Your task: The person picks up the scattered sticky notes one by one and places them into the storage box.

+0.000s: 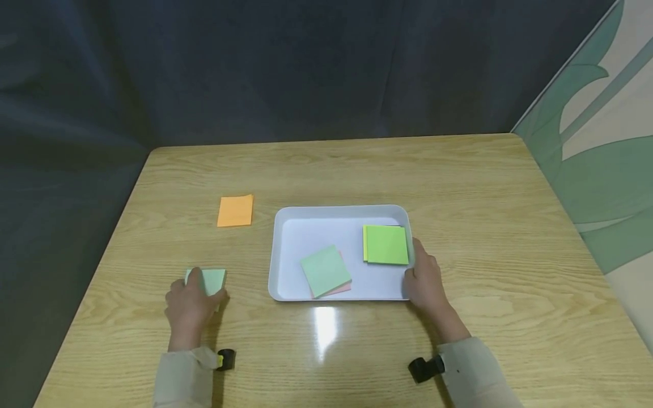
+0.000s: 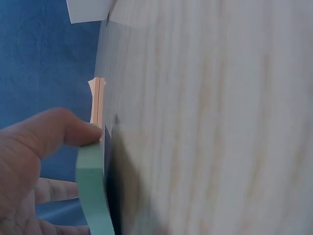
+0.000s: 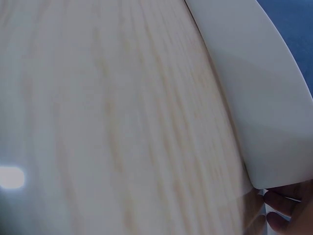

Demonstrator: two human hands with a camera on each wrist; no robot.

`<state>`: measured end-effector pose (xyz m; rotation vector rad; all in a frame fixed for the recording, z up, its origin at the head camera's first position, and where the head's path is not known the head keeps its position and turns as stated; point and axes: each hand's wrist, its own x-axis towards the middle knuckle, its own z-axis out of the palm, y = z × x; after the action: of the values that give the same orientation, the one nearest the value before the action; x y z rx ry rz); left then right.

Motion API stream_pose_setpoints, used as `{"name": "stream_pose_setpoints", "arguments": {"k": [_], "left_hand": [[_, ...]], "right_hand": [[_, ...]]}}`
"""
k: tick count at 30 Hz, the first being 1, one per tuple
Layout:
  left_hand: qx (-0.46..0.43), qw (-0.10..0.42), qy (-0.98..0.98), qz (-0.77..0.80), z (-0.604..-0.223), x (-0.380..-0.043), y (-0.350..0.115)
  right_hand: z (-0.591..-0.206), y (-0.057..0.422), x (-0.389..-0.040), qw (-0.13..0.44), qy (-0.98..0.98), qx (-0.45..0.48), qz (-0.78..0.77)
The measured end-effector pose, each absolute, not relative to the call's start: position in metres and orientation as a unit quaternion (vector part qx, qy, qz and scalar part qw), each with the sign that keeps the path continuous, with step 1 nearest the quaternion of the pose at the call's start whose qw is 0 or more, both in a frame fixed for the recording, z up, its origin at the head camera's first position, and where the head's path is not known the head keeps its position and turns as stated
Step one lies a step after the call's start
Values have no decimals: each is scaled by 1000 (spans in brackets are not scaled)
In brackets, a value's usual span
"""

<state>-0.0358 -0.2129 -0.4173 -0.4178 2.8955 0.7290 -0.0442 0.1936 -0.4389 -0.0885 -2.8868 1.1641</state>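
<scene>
My left hand [image 1: 189, 309] grips a mint-green sticky note pad [image 1: 214, 279] by its edges, left of the tray. In the left wrist view the thumb [image 2: 73, 129] presses one side of that pad [image 2: 91, 181], which is close over the table. My right hand [image 1: 427, 280] holds the white tray [image 1: 316, 213] at its right side, near the front corner. The right wrist view has its fingers [image 3: 279, 203] at the corner of the tray wall [image 3: 264, 107]. Inside the tray, another mint pad [image 1: 325, 271] overlaps a pink one [image 1: 340, 289]. A bright green pad [image 1: 388, 245] covers most of a yellow one [image 1: 365, 243] at the right.
An orange sticky note pad [image 1: 235, 211] lies on the wooden table [image 1: 326, 170], behind my left hand and left of the tray. A dark curtain [image 1: 306, 68] hangs beyond the far edge. A green and white patterned panel [image 1: 602, 170] stands along the right side.
</scene>
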Motion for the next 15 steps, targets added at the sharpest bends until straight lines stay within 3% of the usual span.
{"name": "stream_pose_setpoints", "arguments": {"k": [8, 15], "left_hand": [[-132, 48, 954, 263, -412, -38, -205], [-97, -5, 957, 273, -397, -44, -183]], "right_hand": [[-440, 193, -44, 15, -926, -27, 376], [-440, 193, -44, 18, -925, -25, 380]]}}
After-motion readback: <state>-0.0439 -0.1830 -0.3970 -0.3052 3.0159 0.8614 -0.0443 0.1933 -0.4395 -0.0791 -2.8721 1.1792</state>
